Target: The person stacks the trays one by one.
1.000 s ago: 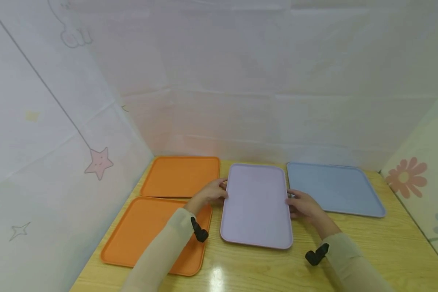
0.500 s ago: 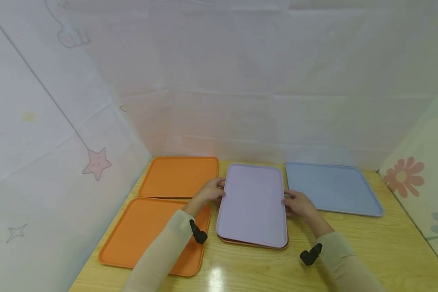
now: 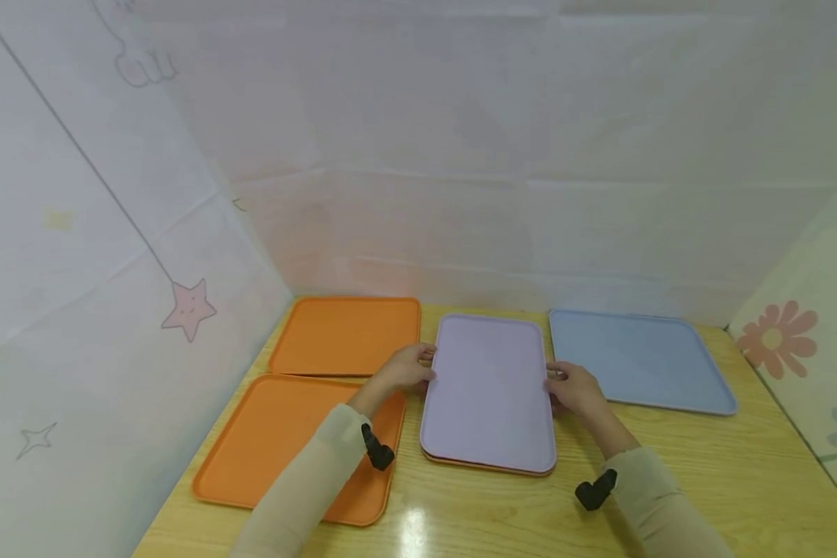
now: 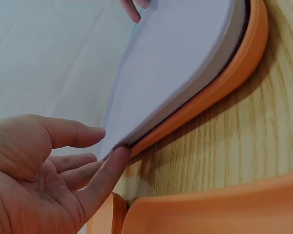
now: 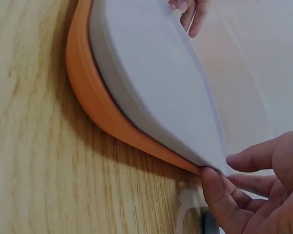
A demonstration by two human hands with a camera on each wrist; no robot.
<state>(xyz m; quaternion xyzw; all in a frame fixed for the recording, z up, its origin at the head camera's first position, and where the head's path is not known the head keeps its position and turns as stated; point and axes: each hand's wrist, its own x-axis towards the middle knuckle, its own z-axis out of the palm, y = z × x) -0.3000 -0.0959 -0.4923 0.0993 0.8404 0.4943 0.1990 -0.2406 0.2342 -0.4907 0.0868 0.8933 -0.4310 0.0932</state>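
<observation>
A lavender tray (image 3: 490,391) lies lengthwise at the middle of the table, on top of an orange tray (image 4: 256,39) whose rim shows below it in both wrist views. My left hand (image 3: 406,368) holds the lavender tray's left edge, fingertips at the rim. On the opposite edge, my right hand (image 3: 577,389) holds the rim the same way. In the wrist views a dark thin gap runs between the lavender and orange rims. Most of the lower tray is hidden.
Two more orange trays, one at the back left (image 3: 352,337) and one in front of it (image 3: 286,434), lie left of the stack. A blue tray (image 3: 642,360) lies at the back right. Patterned sheets (image 3: 418,155) wall in the wooden table (image 3: 502,519) on the visible sides.
The lavender tray has shifted slightly over the orange one, whose front rim came into view half a second ago. Their front edges now line up more closely. Both hands stay at its sides.
</observation>
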